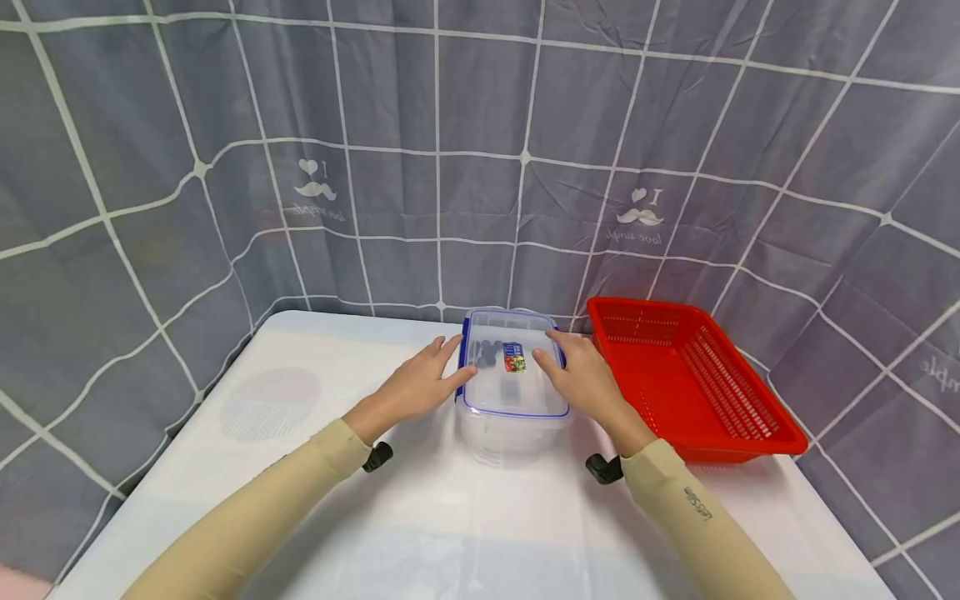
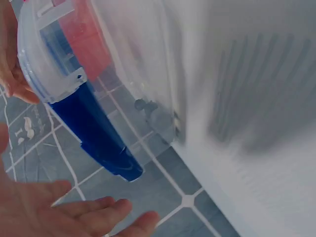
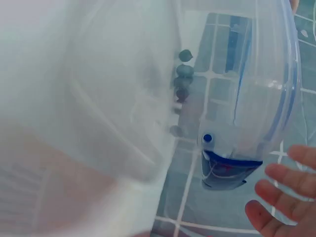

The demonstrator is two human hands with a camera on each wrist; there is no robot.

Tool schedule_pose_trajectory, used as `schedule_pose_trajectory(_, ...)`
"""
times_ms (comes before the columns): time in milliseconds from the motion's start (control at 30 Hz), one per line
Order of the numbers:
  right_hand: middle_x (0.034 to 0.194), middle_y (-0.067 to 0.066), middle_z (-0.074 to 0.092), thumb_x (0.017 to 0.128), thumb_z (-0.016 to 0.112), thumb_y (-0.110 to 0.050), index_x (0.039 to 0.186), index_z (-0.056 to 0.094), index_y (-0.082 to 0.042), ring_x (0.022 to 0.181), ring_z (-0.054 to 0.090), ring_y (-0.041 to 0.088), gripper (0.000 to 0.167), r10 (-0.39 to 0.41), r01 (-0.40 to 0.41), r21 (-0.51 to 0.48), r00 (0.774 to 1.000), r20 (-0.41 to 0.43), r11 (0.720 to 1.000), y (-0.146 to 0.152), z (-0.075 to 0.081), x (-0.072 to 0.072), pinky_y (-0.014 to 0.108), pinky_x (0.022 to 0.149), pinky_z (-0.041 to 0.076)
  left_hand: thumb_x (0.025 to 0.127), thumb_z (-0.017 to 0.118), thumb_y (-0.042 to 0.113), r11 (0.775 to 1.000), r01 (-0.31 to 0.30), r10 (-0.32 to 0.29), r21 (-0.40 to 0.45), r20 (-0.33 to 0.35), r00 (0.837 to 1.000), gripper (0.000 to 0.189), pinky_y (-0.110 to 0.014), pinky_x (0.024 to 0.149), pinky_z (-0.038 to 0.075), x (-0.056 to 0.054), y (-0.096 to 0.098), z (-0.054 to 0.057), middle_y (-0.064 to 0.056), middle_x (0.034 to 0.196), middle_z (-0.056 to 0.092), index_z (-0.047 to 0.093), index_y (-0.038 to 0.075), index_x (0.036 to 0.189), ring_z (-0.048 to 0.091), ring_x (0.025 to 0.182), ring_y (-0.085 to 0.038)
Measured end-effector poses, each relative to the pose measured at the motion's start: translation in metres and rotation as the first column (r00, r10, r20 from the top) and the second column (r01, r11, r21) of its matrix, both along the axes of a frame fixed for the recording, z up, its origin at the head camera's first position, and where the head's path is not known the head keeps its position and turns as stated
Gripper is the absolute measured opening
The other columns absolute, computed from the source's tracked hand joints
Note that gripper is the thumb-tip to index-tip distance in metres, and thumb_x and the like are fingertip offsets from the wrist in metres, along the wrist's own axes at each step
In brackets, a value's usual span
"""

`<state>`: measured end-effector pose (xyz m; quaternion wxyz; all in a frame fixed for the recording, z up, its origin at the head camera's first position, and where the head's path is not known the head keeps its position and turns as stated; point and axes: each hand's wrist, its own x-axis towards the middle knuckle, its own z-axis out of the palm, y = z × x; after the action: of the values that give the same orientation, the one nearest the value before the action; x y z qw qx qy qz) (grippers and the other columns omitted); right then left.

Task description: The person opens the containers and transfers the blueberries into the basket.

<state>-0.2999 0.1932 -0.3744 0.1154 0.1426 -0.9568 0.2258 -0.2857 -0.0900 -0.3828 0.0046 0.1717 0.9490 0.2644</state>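
A clear plastic food container [image 1: 498, 433] stands upright on the table with its blue-rimmed lid [image 1: 510, 392] on top. Several small dark round things [image 3: 183, 71] show through its wall, too blurred to name. My left hand [image 1: 422, 383] is at the container's left edge, fingers spread and fairly straight. Beside its fingers in the left wrist view is a blue side latch [image 2: 96, 133]. On the opposite edge, my right hand [image 1: 588, 377] reaches over the lid with its fingers extended. Another blue latch [image 3: 227, 173] appears near those fingertips in the right wrist view. Neither hand grips anything.
A red plastic basket [image 1: 660, 400] with slotted sides sits right of the container, close to my right hand. The white table [image 1: 315, 500] ends at a grey curtain [image 1: 390, 200] with white grid lines, which hangs behind and along both sides.
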Motion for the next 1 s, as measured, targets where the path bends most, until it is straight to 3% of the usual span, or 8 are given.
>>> schedule_pose_trajectory(200,0.15,0.023,0.047,0.098,0.055,-0.052,0.146,0.052,-0.006,0.139,0.042,0.043,0.066,-0.063,0.065,-0.047,0.998,0.026,0.997,-0.001,-0.007,-0.011,0.061,0.113,0.031,0.101,0.045,0.056,0.984,-0.092,0.098,0.15,-0.033,0.995,0.074,-0.054,0.116,0.032,-0.009,0.005,-0.002,-0.019,0.157,0.041,0.033,0.01,0.157,0.039,0.144,-0.038)
schedule_pose_trajectory(467,0.155,0.025,0.039,0.094,0.051,-0.063,0.155,0.036,-0.008,0.137,0.043,0.047,0.084,-0.194,0.204,-0.052,0.968,0.158,0.978,-0.003,-0.014,-0.017,0.064,0.11,0.035,0.102,0.044,0.05,0.958,-0.161,0.169,0.238,-0.013,0.986,0.067,-0.053,0.106,0.044,-0.025,0.014,-0.017,-0.021,0.143,0.056,0.036,0.01,0.155,0.056,0.13,-0.036)
schedule_pose_trajectory(700,0.159,0.025,0.032,0.093,0.051,-0.065,0.158,0.029,-0.01,0.141,0.038,0.048,0.087,-0.231,0.257,-0.088,0.945,0.233,0.962,-0.001,-0.029,-0.023,0.066,0.108,0.035,0.103,0.046,0.043,0.952,-0.157,0.171,0.263,-0.03,0.985,0.063,-0.053,0.101,0.048,-0.033,0.024,-0.027,-0.024,0.137,0.06,0.037,0.006,0.154,0.061,0.123,-0.038)
schedule_pose_trajectory(1000,0.156,0.025,0.035,0.093,0.053,-0.06,0.156,0.035,-0.012,0.138,0.043,0.048,0.081,-0.243,0.266,-0.118,0.954,0.178,0.957,-0.006,-0.038,-0.028,0.065,0.106,0.038,0.104,0.047,0.036,0.948,-0.144,0.165,0.284,-0.052,0.985,0.06,-0.049,0.096,0.052,-0.035,0.033,-0.033,-0.022,0.134,0.063,0.037,0.004,0.153,0.065,0.117,-0.036)
